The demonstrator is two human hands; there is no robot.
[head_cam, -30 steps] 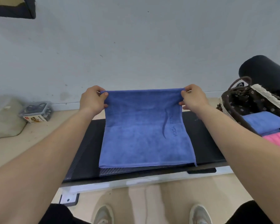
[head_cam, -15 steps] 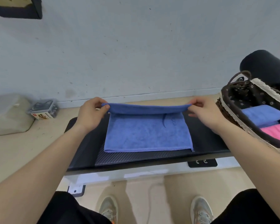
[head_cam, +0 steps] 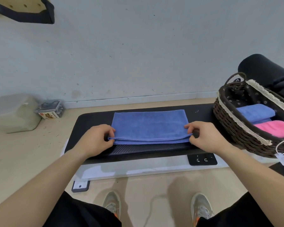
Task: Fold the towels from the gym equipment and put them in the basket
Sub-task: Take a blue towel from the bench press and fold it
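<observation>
Blue rectangular terry towel (head_cam: 147, 125): folded into flat layers, stacked edges along its near side. It lies in the middle of the bench top, left of the basket and not touching it.

Black padded bench top (head_cam: 92, 118): long and low, carrying the towel, with the basket at its right end.

Dark wicker basket (head_cam: 233, 128), lace-trimmed with a floral lining: holds a folded blue towel (head_cam: 256, 112) and, nearer, a folded pink towel (head_cam: 275, 128).

Left hand (head_cam: 95, 140): pinches the towel's near-left corner.

Right hand (head_cam: 205, 138): pinches the near-right corner. The hands are well apart, the towel's width between them.

Status, as judged: at least two towels are already stowed. This one is partly folded, probably needs another fold, and is not yet in the basket. Whether more towels remain cannot be told.
</observation>
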